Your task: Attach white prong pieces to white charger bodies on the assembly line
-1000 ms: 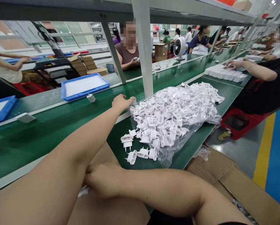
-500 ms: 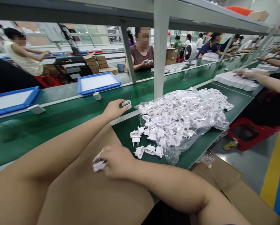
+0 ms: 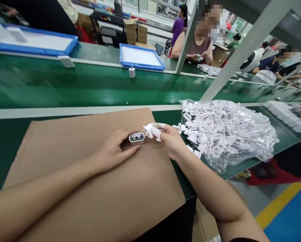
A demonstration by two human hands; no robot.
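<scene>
My left hand [image 3: 112, 146] is closed on a white charger housing [image 3: 137, 143], gripped between thumb and fingers. Its open end faces up toward me and shows circuit parts inside. Close on its right, my right hand [image 3: 174, 143] pinches a white plug piece [image 3: 148, 130] with pins. White coverings wrap the tips of the right thumb and index finger. A small gap seems to lie between plug piece and housing. Both hands are over a brown cardboard sheet [image 3: 90, 195]. Loose white plug pieces [image 3: 197, 153] lie just beyond my right wrist.
Right of the cardboard, a clear plastic bag [image 3: 228, 131] spills many white plug pieces. A green conveyor belt [image 3: 95, 87] runs behind, carrying a white charger [image 3: 132, 72]. Blue-rimmed trays [image 3: 141, 57] stand across it. A slanted metal post [image 3: 241, 53] rises behind the bag. Co-workers sit opposite.
My left hand has brought the charger housing from the belt's edge back over the cardboard. My right hand, holding the plug piece, has come up beside it. The view has turned left.
</scene>
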